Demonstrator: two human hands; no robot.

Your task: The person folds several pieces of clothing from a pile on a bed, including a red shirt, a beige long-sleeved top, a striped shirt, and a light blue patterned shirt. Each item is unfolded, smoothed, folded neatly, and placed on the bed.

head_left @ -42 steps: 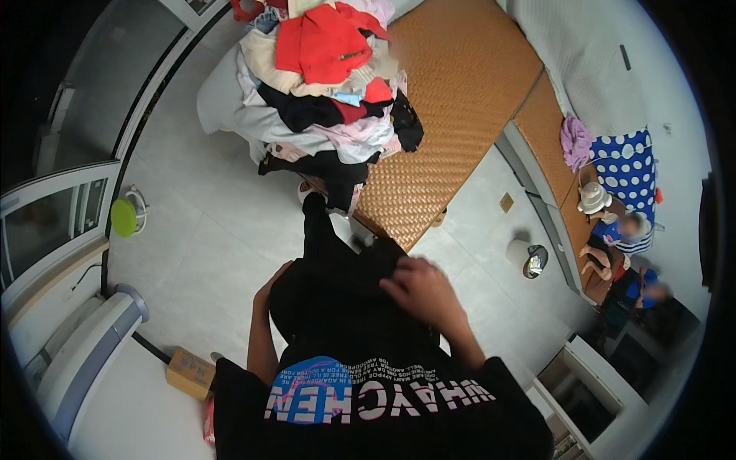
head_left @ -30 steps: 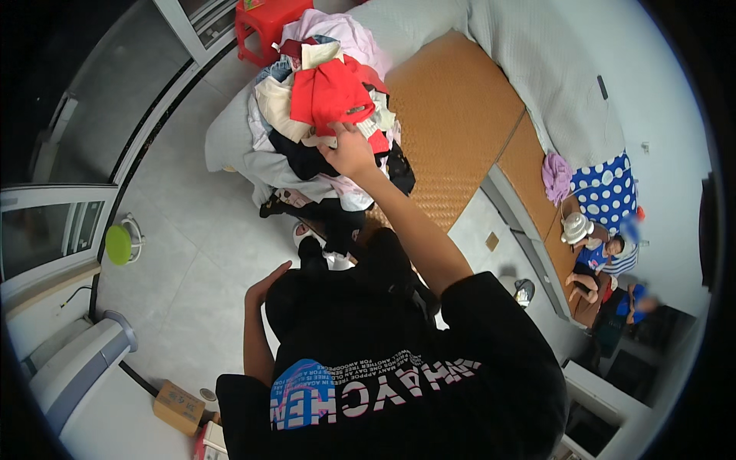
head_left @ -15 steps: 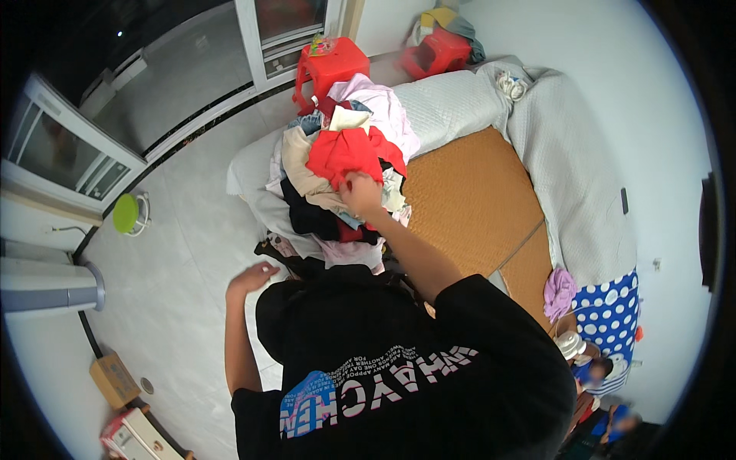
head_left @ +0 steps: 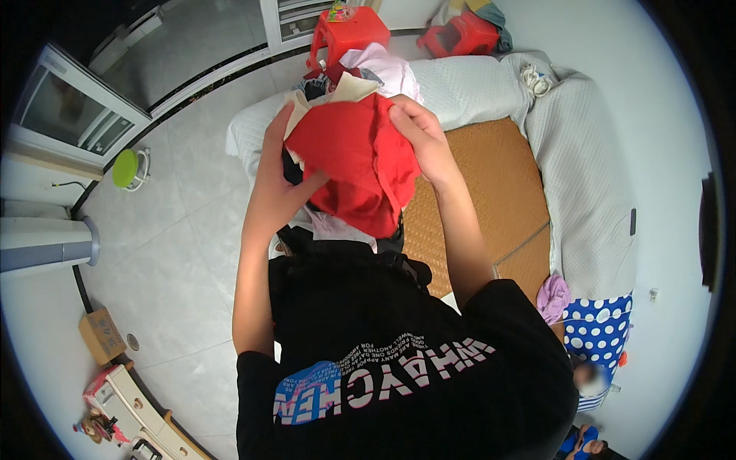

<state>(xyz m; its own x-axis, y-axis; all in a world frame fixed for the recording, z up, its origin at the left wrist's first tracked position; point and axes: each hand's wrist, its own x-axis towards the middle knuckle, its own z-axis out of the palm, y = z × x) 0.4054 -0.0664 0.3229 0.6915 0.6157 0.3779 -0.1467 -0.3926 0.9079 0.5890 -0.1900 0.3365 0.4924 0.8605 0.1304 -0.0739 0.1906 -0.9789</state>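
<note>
A red garment (head_left: 349,153) hangs lifted in front of me, over a heap of clothes. My right hand (head_left: 424,142) is closed on its upper right edge, thumb on the near side. On the left, my left hand (head_left: 277,188) grips the cloth, thumb across its front and fingers partly hidden behind it. The garment's exact kind does not show. Beneath and beyond it, cream cloth (head_left: 354,88) and a pale pink garment (head_left: 386,67) stick out of the heap; most of the pile is covered from view.
A brown woven mat (head_left: 487,180) lies right of the heap, bordered by a grey quilted cover (head_left: 571,153). Red plastic stools (head_left: 353,32) stand behind. A green-topped stool (head_left: 125,168) is on the tiled floor at left. People sit at the lower right, near a blue dotted cloth (head_left: 598,322).
The red garment has come up off the heap toward me. My left hand has moved in from the side and taken hold of it; my right hand has shifted to its right edge.
</note>
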